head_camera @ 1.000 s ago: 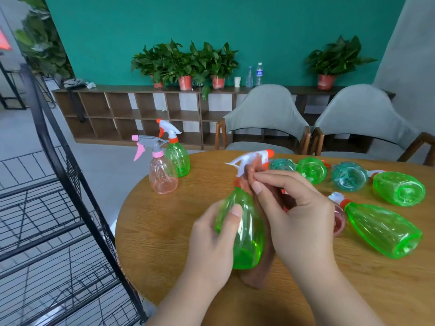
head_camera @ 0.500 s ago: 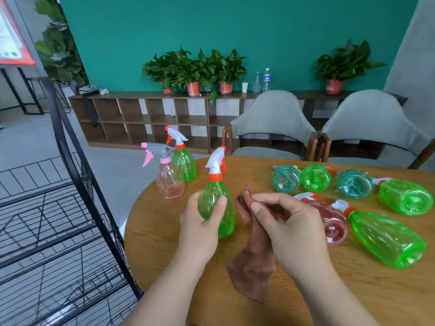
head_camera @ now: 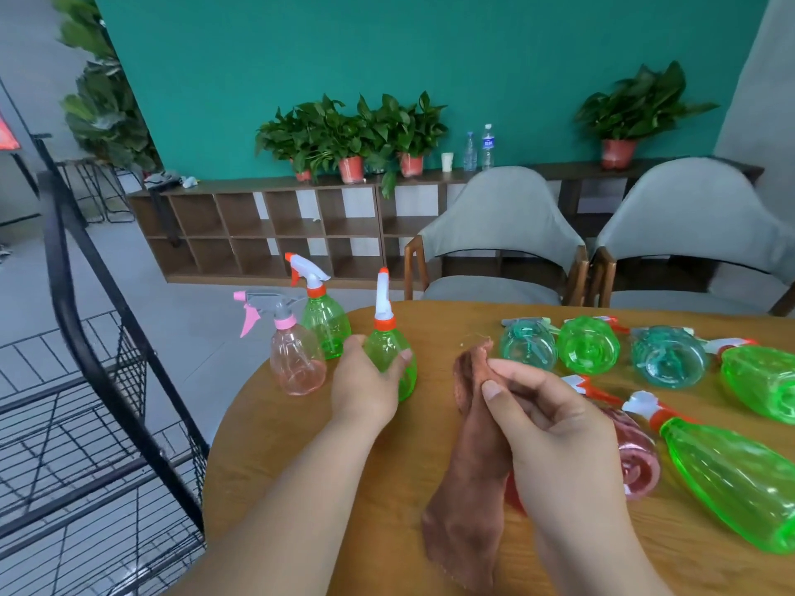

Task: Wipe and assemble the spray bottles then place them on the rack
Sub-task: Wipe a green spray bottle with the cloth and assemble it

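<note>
1. Rack (head_camera: 100, 372) stands left of table (head_camera: 301, 445); a loose carry drops green bottle (head_camera: 386, 347) in the gap.
2. Left hand (head_camera: 365, 389) wraps it upright near table edge, beside pink bottle (head_camera: 297, 363); a bump tips that.
3. Right hand (head_camera: 559, 445) pinches cloth (head_camera: 469, 475); dangling end may snag.
</note>
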